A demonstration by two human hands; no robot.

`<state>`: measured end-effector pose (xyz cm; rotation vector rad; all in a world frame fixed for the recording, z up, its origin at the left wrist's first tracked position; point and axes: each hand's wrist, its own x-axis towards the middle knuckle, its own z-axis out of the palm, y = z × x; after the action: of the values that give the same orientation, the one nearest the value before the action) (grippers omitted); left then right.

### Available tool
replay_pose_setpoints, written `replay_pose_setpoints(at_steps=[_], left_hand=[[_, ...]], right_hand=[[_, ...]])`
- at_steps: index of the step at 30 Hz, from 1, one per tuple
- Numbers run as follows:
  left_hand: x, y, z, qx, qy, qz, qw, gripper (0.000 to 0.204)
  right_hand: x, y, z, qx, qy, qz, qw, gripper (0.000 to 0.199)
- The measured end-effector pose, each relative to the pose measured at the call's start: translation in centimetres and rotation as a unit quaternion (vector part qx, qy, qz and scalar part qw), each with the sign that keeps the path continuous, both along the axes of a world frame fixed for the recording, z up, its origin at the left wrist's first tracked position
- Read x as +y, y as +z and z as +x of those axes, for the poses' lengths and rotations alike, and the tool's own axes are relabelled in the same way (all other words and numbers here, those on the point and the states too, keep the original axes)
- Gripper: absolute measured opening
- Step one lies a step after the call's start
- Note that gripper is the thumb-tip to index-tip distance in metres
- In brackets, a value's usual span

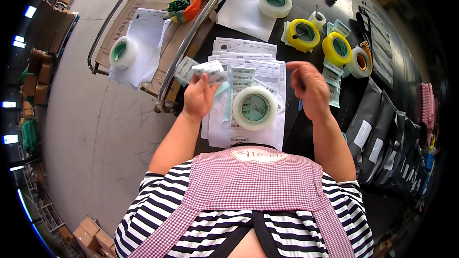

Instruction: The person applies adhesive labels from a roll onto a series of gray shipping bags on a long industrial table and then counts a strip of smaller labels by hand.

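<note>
My left hand is closed on a strip of barcode labels, pinched between thumb and fingers at the left edge of the paper stack. My right hand hovers just right of the stack, its index finger stretched leftward and the others loosely bent, with nothing seen in it. Between the hands lies a pile of printed sheets. A roll of clear tape rests on the pile, over more label strips.
Yellow tape rolls and further label strips lie on the dark table to the right. Black packed bags line its right side. At left stands a metal-railed cart bearing papers, a clear tape roll and an orange tape dispenser.
</note>
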<state>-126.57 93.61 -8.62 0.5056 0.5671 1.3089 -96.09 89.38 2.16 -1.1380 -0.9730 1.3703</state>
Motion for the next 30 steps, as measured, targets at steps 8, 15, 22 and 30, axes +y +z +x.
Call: replay_pose_setpoints(at_steps=[8, 15, 22, 30], left_hand=[[8.3, 0.7, 0.5, 0.1, -0.338, -0.069, 0.933, 0.034], [5.0, 2.3, -1.4, 0.316, -0.453, -0.01, 0.834, 0.043], [1.4, 1.7, -2.3, 0.198, -0.359, -0.05, 0.911, 0.044], [-0.9, 6.6, 0.0, 0.176, -0.117, -0.027, 0.977, 0.013]], right_hand=[[4.3, -7.3, -3.4, -0.557, 0.114, -0.042, 0.821, 0.022], [4.6, -8.0, -4.2, -0.432, 0.21, -0.094, 0.872, 0.023], [4.2, -7.8, -4.8, -0.425, 0.193, -0.078, 0.881, 0.023], [3.2, -0.3, -2.7, -0.332, 0.009, 0.056, 0.942, 0.016]])
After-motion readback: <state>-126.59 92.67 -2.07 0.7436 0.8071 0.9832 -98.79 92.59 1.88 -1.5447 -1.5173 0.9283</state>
